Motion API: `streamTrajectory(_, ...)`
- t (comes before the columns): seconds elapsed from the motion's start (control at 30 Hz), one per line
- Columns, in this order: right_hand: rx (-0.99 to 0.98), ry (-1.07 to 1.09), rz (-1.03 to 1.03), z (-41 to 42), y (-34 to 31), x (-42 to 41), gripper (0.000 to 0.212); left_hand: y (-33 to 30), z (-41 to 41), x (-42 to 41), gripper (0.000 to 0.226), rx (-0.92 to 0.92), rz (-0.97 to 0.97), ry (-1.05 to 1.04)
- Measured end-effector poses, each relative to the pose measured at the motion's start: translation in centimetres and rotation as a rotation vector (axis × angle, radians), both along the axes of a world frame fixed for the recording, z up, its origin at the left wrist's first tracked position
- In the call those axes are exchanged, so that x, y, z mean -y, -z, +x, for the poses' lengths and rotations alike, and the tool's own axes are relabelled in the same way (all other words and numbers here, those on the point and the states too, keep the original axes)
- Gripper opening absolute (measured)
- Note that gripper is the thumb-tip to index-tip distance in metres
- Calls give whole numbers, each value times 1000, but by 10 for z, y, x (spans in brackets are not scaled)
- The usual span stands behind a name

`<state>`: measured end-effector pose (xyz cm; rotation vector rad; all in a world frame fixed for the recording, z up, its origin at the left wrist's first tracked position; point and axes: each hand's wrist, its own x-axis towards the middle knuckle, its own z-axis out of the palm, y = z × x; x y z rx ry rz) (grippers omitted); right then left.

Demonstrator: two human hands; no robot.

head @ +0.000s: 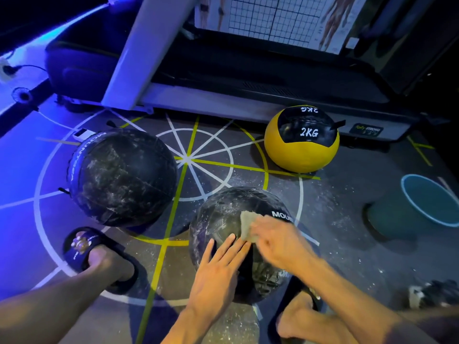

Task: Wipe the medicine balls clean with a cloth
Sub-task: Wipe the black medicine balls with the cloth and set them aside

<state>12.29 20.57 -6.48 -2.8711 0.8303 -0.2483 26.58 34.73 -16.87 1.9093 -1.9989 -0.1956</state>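
the person crouches over a black ball [223,219] that sits on the floor [347,219] between their feet, its top streaked with white dust. the left hand [218,274] lies flat on the near side of this ball, fingers straight and spread a little, so its grip is wide and holds nothing. the right hand [280,242] presses a small pale cloth [248,227] against the top of the same ball, its fingers curled over the cloth's right edge; the hand is blurred. a second black ball [121,177], also dusty, rests on the floor to the left and farther away, well apart from the first. a yellow and black ball [301,142] marked 2kg sits farther back on the right, just beside the base of a treadmill [248,78]. the floor carries white and yellow painted lines with white specks scattered over it. a blue-rimmed basin [432,202] stands at the right edge. the left foot wears a dark slipper [82,247] near the second black ball.
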Motion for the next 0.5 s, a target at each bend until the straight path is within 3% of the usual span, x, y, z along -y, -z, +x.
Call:
streamTrajectory(0.1,-117,-158,17,-10,9,-15,40,0,6,-4,101,-15,17,-6)
streamTrajectory(0.23,7,-83,37,-25,7,-6,29,-6,6,-5,96,-86,25,-14)
streamTrajectory(0.37,-241,-243,54,-39,10,-33,24,-8,6,-6,81,-169,76,-67)
streamTrajectory(0.43,-175,6,156,-56,9,-23,35,-8,10,-5,75,-187,74,-73)
streamTrajectory(0.5,152,426,354,-60,-5,-9,31,-10,13,-2,73,-200,75,-71)
